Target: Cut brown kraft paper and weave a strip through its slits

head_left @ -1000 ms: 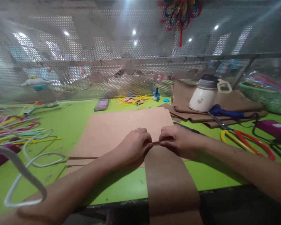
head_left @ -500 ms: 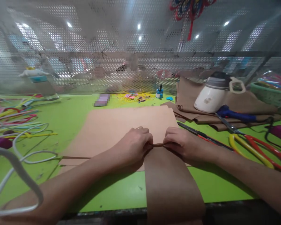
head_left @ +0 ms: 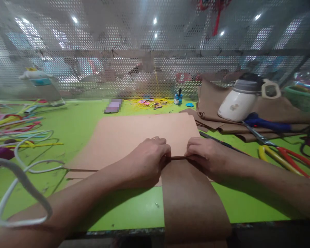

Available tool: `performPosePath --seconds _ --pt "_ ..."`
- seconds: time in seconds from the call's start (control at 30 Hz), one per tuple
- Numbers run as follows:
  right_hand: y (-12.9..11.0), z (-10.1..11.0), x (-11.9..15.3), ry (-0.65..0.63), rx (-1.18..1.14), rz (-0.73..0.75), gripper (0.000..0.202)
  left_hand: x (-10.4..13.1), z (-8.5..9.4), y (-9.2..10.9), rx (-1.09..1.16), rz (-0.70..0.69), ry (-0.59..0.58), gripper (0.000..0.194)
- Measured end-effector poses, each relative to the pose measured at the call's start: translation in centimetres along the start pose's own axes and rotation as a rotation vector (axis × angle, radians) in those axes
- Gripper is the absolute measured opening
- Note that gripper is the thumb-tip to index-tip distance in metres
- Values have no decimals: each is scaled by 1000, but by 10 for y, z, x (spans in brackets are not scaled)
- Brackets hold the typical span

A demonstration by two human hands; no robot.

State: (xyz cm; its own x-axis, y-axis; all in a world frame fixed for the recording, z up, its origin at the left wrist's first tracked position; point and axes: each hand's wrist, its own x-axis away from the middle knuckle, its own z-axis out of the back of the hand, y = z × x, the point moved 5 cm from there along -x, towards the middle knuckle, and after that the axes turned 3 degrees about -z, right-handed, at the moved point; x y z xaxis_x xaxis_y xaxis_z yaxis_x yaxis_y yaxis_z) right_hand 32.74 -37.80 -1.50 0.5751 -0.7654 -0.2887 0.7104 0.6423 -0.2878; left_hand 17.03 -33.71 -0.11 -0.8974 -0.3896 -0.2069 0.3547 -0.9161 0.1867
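A long brown strip (head_left: 191,199) hangs over the table's front edge, its far end turned into a narrow fold. My left hand (head_left: 153,156) pinches the left end of that fold, a ring on one finger. At the right end, my right hand (head_left: 204,153) pinches the same fold with curled fingers. The fold shows as a thin dark ridge between the two hands. Beneath them lie stacked light tan sheets (head_left: 124,137), flat on the green table (head_left: 129,210).
To the right are scissors (head_left: 271,148), a white bottle (head_left: 237,103) on folded brown material (head_left: 276,110), and a green basket (head_left: 297,98). Coloured cords (head_left: 20,127) and a white cable (head_left: 23,172) lie left. Behind stand a small blue bottle (head_left: 178,98) and a perforated screen (head_left: 93,69).
The camera view has shifted slightly. Both hands still pinch the fold, and the gap between them looks slightly wider.
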Motion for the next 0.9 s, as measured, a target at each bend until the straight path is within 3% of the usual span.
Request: performPosePath --seconds 0.4,0.57,0.77,0.83,0.9 --pt "6 3 13 20 78 37 9 -3 -3 6 -185 -42 -69 10" --pt "-1 -1 17 59 234 50 13 0 -9 17 -345 -184 -76 4" --pt "-5 -2 22 31 320 33 21 3 -11 26 -428 -340 -97 10" --pt "-6 -2 23 24 335 27 22 3 -7 25 -377 -309 -94 10" --pt "-6 -2 24 14 352 25 20 1 -2 19 -242 -195 -91 11"
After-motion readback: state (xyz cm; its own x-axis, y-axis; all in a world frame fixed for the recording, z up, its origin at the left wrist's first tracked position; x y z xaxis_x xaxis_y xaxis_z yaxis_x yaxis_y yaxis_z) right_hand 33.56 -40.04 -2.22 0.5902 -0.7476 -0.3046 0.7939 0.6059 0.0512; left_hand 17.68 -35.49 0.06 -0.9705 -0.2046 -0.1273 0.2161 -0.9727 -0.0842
